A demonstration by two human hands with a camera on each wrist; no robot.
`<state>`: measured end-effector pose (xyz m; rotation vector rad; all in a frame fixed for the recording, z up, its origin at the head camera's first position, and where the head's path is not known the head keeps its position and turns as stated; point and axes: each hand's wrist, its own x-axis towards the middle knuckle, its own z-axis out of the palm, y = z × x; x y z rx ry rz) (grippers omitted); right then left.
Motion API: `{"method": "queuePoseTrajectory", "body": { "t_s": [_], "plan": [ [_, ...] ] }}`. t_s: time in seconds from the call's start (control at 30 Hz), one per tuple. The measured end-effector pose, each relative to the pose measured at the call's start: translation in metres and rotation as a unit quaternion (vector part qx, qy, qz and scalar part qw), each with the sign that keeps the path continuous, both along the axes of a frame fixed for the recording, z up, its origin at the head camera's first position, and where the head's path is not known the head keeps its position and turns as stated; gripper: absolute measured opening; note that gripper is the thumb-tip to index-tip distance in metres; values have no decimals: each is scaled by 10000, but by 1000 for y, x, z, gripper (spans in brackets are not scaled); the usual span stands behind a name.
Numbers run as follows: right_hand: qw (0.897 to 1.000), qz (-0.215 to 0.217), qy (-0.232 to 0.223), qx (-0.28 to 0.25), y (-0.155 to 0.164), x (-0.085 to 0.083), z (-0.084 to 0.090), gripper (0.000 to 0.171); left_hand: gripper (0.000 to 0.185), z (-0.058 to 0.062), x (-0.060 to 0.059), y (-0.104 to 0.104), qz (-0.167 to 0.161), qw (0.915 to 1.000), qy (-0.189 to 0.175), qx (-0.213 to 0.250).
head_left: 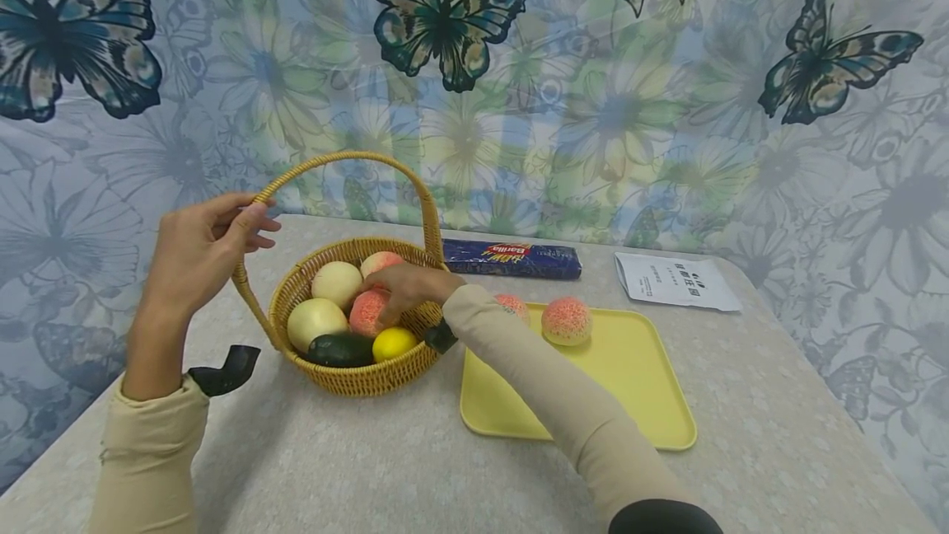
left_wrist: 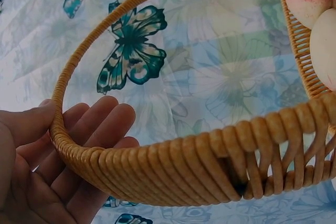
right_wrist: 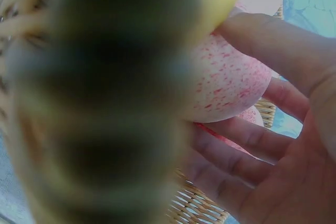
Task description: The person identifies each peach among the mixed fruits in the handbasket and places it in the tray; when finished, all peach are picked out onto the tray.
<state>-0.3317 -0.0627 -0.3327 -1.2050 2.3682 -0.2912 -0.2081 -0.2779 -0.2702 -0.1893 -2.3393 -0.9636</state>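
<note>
Now my left hand (head_left: 200, 258) curls round the woven wicker basket's arched handle (head_left: 348, 159), steadying it near the surface's left edge, while my right hand (head_left: 408, 287) grips a speckled pink peach (head_left: 368, 313) inside. Next comes lifting it clear toward the yellow plastic tray (head_left: 638, 386).

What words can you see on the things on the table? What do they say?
"Barilla" on the red logo of the blue box behind the basket.
Small white print beside that logo: too small to read.
Dark print on the white paper behind the tray: too small and blurred to read.
Nothing else carries words.
</note>
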Motion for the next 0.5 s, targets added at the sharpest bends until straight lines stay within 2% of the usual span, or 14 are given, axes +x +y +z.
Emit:
{"method": "queuePoseTrajectory", "body": {
  "t_s": [0.5],
  "plan": [
    [9995, 41, 193, -257, -1, 2, 10, 60, 37, 0, 0, 0, 30, 10000, 2, -25]
  ]
}}
